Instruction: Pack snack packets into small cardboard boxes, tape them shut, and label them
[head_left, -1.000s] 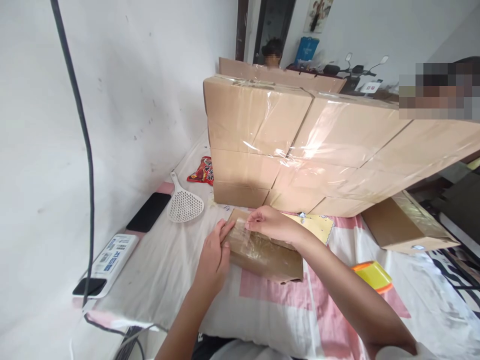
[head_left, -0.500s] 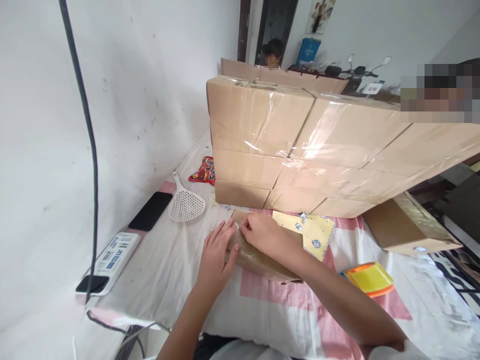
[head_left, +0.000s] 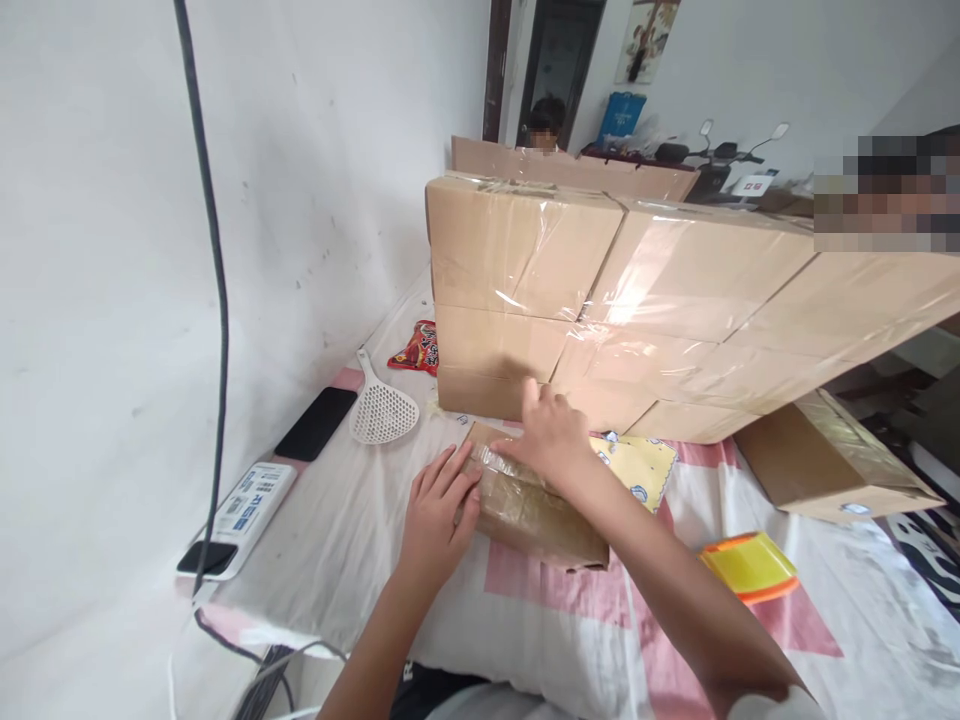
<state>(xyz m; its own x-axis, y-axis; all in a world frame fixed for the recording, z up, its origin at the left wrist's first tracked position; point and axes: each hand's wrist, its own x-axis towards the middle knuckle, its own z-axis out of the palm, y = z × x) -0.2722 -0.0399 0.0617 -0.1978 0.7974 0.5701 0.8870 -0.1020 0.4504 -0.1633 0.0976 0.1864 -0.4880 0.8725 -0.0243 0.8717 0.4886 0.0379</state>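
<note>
Right hand [head_left: 551, 435] slid forward — flat on taped parcel [head_left: 536, 510] | left hand [head_left: 439, 510] pressing its end — neither grip closed

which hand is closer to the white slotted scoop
Left. The left hand lies on the small taped box's left end, nearest the white slotted scoop; the right hand rests farther right on top.
</note>
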